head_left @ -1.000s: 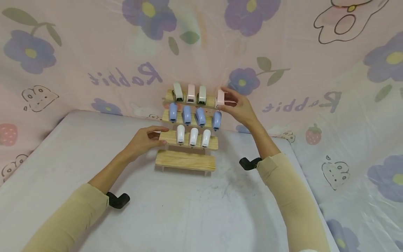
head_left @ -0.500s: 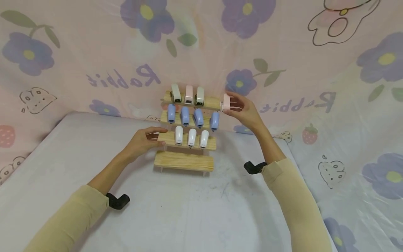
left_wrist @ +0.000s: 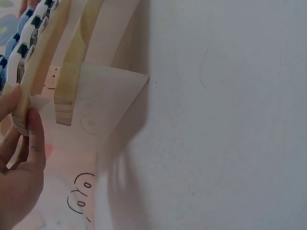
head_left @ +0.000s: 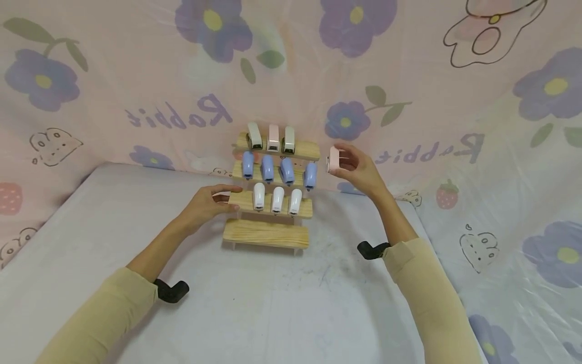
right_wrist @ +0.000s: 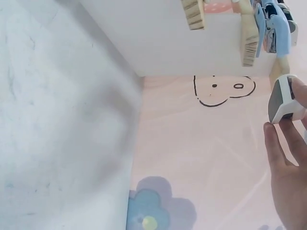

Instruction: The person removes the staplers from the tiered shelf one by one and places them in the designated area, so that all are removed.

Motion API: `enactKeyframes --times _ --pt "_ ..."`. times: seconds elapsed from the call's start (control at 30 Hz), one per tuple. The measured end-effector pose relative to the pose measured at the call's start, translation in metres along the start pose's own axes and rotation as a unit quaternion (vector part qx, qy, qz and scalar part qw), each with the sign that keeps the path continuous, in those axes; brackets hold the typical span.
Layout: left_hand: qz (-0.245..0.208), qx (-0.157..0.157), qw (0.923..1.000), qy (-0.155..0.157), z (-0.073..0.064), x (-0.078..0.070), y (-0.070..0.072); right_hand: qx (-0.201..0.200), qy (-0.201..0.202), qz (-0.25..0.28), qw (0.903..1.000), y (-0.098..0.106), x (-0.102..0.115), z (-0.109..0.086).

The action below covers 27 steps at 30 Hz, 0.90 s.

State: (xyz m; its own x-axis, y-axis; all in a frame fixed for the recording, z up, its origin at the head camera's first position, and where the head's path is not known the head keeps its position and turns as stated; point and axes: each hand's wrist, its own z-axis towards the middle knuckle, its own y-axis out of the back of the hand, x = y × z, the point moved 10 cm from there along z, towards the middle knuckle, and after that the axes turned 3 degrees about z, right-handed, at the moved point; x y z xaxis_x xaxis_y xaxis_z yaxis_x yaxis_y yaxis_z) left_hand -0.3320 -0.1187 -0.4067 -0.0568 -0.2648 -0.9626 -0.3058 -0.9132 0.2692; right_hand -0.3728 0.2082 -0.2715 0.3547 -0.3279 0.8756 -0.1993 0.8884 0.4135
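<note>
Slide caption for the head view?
Right hand holds a pink stapler beside a four-tier rack; left hand pinches its third shelf down.

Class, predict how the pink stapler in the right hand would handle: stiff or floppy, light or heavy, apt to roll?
The pink stapler is probably stiff, since its casing shows no sag; fairly light, as the right hand alone pinches it; and unlikely to roll, given its flat grey base.

Past the top shelf's [head_left: 308,150] right edge, a pink stapler [head_left: 334,160]; towards that shelf's left edge, a pink one [head_left: 273,137] between two grey-green ones [head_left: 254,136]. Blue staplers [head_left: 267,168] line the second shelf [head_left: 297,177], white staplers [head_left: 278,199] the third shelf [head_left: 306,208]. The bottom shelf [head_left: 265,233] is grained yellow; the backdrop [head_left: 295,81], purple-flowered pink.
</note>
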Motion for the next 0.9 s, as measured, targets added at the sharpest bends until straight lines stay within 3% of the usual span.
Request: enactKeyframes --times 0.53,0.6,0.9 --pt "0.010 0.000 0.9999 -0.006 -0.001 -0.002 0.000 0.033 -0.028 0.031 0.9986 -0.011 -0.049 -0.008" --pt "0.009 0.002 0.9999 -0.005 0.000 -0.002 0.001 0.032 -0.033 0.026 0.9986 -0.012 -0.051 -0.008" --pt "0.016 0.006 0.9998 0.007 0.002 -0.001 0.001 -0.007 -0.039 0.019 0.9990 -0.009 -0.104 -0.003"
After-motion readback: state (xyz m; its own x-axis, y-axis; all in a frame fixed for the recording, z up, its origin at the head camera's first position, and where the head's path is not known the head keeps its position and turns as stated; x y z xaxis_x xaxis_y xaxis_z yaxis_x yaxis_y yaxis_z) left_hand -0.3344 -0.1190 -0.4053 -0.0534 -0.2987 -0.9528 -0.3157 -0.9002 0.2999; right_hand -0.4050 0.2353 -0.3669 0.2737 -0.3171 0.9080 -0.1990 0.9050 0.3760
